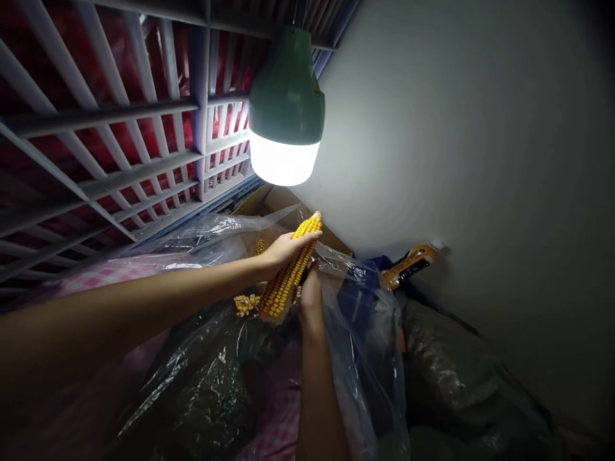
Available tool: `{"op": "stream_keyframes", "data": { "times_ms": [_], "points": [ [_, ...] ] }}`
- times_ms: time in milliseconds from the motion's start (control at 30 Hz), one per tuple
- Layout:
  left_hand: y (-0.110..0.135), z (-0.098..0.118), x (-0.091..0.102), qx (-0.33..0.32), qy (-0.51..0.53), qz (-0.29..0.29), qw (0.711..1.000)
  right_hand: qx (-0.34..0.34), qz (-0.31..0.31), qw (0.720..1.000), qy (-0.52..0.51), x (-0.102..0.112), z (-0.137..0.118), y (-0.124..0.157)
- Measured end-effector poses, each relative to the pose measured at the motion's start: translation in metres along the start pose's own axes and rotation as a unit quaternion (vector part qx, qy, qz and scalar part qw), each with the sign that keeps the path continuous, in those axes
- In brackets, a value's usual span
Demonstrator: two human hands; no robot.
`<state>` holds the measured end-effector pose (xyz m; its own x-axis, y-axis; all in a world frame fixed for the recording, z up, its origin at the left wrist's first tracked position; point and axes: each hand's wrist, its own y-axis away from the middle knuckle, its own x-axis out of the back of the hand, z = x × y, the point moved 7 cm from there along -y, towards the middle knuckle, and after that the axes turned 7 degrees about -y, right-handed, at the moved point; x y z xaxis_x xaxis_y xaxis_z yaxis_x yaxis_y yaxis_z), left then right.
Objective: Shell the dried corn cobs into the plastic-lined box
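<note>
My left hand (282,251) is wrapped round a yellow corn cob (288,282), its thumb lying across the upper part. The cob slants, narrow tip up to the right and broad end down to the left. Rows of kernels cover its visible side. My right hand (312,288) is closed against the cob's right side, its fingers mostly hidden behind it. Below both hands spreads a clear plastic bag (355,346). Loose corn kernels (246,305) lie on the plastic just left of the cob's broad end. Another bit of corn (259,246) shows behind my left wrist.
A lit green lamp (287,89) hangs right above the hands. Slatted plastic crates (202,115) with red contents stand at the left. A pale wall (456,128) rises on the right. Below it are a dark sack (446,365) and an orange-and-black object (408,266). Cardboard (278,202) sits behind.
</note>
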<state>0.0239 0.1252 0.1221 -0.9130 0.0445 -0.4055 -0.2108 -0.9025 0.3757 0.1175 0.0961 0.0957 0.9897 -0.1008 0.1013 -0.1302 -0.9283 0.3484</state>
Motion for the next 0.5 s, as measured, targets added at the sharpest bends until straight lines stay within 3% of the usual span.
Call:
{"op": "stream_keyframes", "data": {
  "times_ms": [100,167,300,400,500],
  "points": [
    [-0.001,-0.007,0.002,0.03,0.0,0.018,0.999,-0.037,-0.03,0.998,-0.049,0.001,-0.004,-0.003],
    [-0.002,-0.007,0.005,0.002,-0.032,0.038,0.999,-0.039,-0.019,0.998,-0.045,0.002,-0.009,-0.003],
    [0.0,-0.001,0.009,-0.081,-0.117,0.089,0.986,0.003,0.036,0.998,0.043,0.0,-0.018,-0.002],
    [0.002,-0.003,0.012,-0.093,-0.147,0.125,0.977,0.024,0.104,0.987,0.122,0.0,-0.019,-0.001],
    [0.0,-0.007,0.016,-0.088,-0.156,0.127,0.976,0.032,0.126,0.984,0.123,-0.004,-0.016,0.001]
  ]
}}
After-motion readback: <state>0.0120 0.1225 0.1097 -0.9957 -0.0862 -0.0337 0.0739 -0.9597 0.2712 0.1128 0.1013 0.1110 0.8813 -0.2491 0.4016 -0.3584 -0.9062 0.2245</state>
